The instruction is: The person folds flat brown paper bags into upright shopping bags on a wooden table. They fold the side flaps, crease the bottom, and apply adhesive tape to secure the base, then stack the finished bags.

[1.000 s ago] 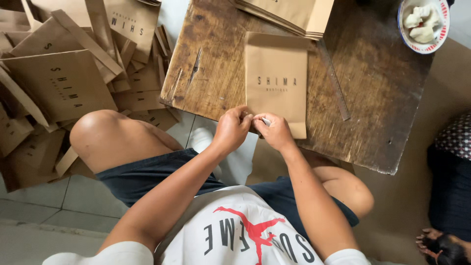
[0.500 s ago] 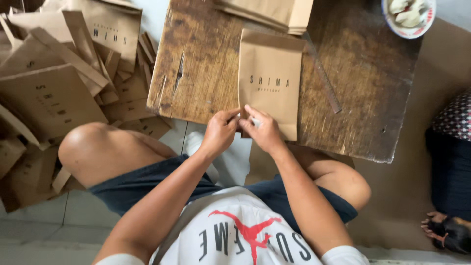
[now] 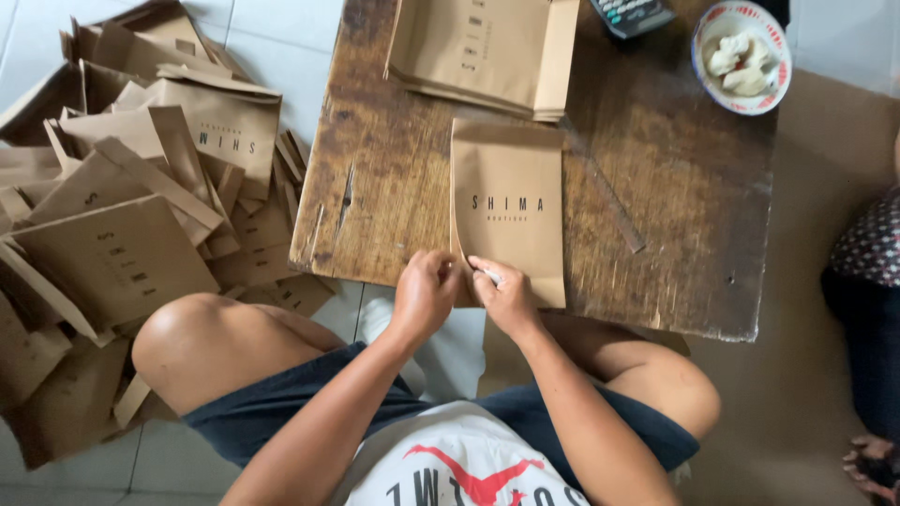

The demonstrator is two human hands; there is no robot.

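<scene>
Both the left hand [image 3: 424,292] and right hand [image 3: 506,298] pinch shut on the near end of the brown paper bag [image 3: 509,211] lying at the worktop's [image 3: 394,159] near edge, where an uneven pull could crease it or drag it off.
</scene>
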